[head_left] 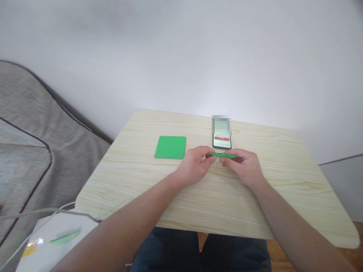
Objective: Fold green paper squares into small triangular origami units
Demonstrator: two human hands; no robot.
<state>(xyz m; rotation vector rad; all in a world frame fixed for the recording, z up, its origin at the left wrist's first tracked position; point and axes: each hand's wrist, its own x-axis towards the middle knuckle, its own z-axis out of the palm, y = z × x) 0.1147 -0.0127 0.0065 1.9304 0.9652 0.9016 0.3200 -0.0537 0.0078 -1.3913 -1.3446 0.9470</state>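
Observation:
Between both hands is a small piece of folded green paper (223, 155), seen nearly edge-on above the table. My left hand (195, 164) pinches its left end between thumb and fingers. The right end is gripped the same way by my right hand (243, 165). To the left of my left hand lies a flat green square of paper (170, 147), perhaps a stack. Just beyond the folded piece, a phone (221, 132) rests face up with its screen lit and partly blurred out.
The light wood-grain table (127, 170) has rounded corners and backs onto a white wall (181, 56). A grey fabric-covered piece of furniture (65, 151) stands at left. Lower left, a white surface (85, 221) holds a pale green folded piece (65, 237) and crosses under cables (56, 209).

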